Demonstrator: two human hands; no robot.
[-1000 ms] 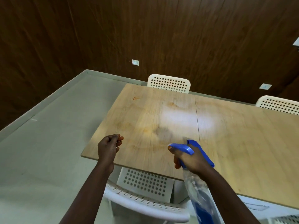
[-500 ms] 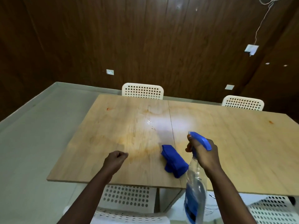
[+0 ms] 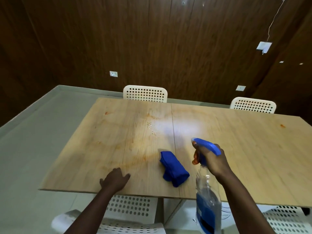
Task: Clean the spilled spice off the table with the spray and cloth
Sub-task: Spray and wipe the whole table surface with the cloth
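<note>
Nearest to me, my right hand (image 3: 211,160) is wrapped around the neck of the spray bottle (image 3: 208,196), nozzle aimed forward, I think to wet the stain. My left hand (image 3: 116,180) lies flat with fingers spread on the worktop (image 3: 253,157) near its front edge, holding nothing, probably to steady me. Between the hands the folded blue cloth (image 3: 173,168) waits within reach. Farther out, the spilled spice (image 3: 151,127) shows as grains and an orange smear. Nothing blocks it; white chairs (image 3: 145,94) stand behind.
</note>
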